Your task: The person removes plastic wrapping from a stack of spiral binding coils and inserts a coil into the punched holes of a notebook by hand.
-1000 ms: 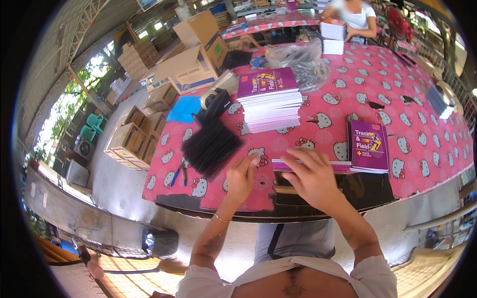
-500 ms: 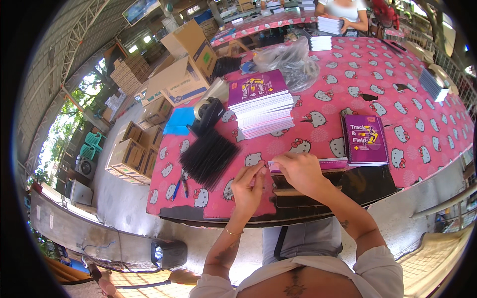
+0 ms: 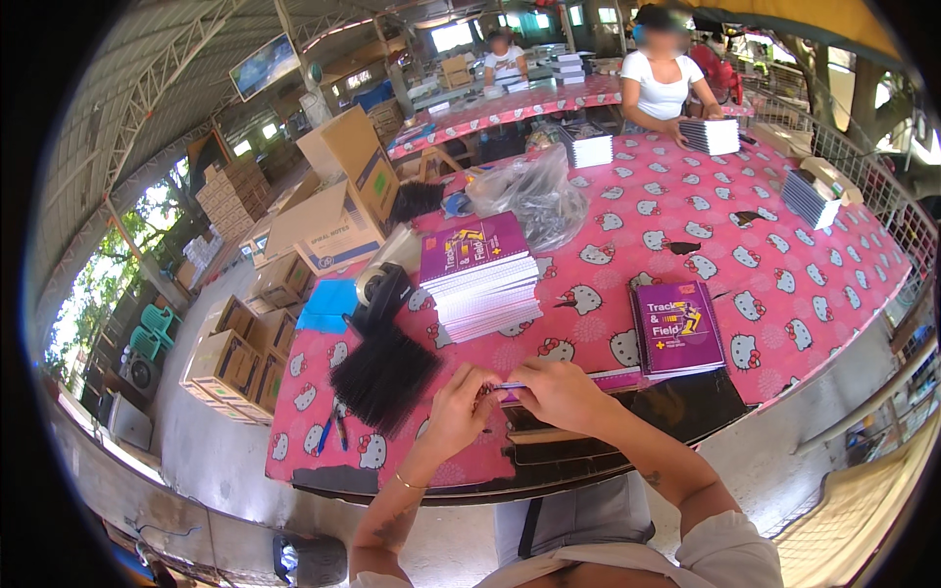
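At the table's near edge, a purple notebook (image 3: pixel 616 380) shows as a narrow strip, partly behind my right hand (image 3: pixel 561 394). My right hand is closed on its left end. Close beside it, the fingers of my left hand (image 3: pixel 461 407) pinch together at that end; what they hold is too small to make out. A bundle of black spiral binding coils (image 3: pixel 385 380) lies left of my left hand. To the right rest purple spiral notebooks (image 3: pixel 681 328), and farther back a tall stack of purple notebooks (image 3: pixel 480 279) stands.
A black tape dispenser (image 3: pixel 384 297), a blue sheet (image 3: pixel 328 306) and pens (image 3: pixel 326 434) lie at the left. Behind are a clear plastic bag (image 3: pixel 534 201) and an open cardboard box (image 3: pixel 338 230). Across the table, a person (image 3: pixel 664 83) handles a notebook stack (image 3: pixel 710 136).
The view has tilted up, showing more of the room. My left fingers have drawn closer to the right hand at the notebook's end. The person opposite has moved a stack onto the table.
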Motion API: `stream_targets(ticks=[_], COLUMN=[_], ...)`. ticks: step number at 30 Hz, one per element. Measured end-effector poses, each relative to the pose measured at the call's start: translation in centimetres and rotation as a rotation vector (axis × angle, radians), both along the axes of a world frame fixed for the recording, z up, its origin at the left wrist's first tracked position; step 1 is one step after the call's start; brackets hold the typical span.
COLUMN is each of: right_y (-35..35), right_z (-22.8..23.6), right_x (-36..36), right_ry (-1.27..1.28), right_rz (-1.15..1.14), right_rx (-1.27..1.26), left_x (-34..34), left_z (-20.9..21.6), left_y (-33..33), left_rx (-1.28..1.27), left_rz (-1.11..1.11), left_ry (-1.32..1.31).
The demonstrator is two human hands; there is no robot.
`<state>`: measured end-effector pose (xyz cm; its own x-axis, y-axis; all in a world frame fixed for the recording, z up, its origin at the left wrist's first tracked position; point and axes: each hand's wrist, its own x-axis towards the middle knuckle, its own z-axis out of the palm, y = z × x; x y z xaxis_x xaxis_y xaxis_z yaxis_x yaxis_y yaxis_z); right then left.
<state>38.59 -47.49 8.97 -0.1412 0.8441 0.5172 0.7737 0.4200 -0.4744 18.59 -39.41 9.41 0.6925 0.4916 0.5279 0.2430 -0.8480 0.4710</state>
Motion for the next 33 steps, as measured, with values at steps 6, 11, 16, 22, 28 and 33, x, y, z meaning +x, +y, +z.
stream_targets(ticks=[6, 11, 16, 22, 28, 33], right_y=[0.0, -2.4, -2.4, -2.1, -2.6, -2.3], right_z=[-0.4, 0.1, 0.1, -0.3, -0.2, -0.2], right_x=[0.8, 1.8, 2.4, 2.4, 2.6, 2.3], right_ry=[0.001, -0.15, -0.128, -0.104, -0.155, -0.15], right_rz=[0.043, -0.116, -0.128, -0.154, -0.16, -0.117], right_rx=[0.014, 0.042, -0.017, 0.045, -0.034, 0.014], left_x=[-0.2, -0.2, 0.6, 2.3, 4.8, 2.3], left_z=[0.0, 0.8, -0.4, -6.9, -3.3, -9.7], left_y=[0.9, -0.2, 0.6, -6.7, -2.1, -6.6], left_rx=[0.006, -0.052, 0.068, 0.359, 0.368, 0.373], left_rz=[-0.039, -0.016, 0.058, 0.343, 0.387, 0.265], left_ry=[0.053, -0.009, 0.166, 0.312, 0.296, 0.155])
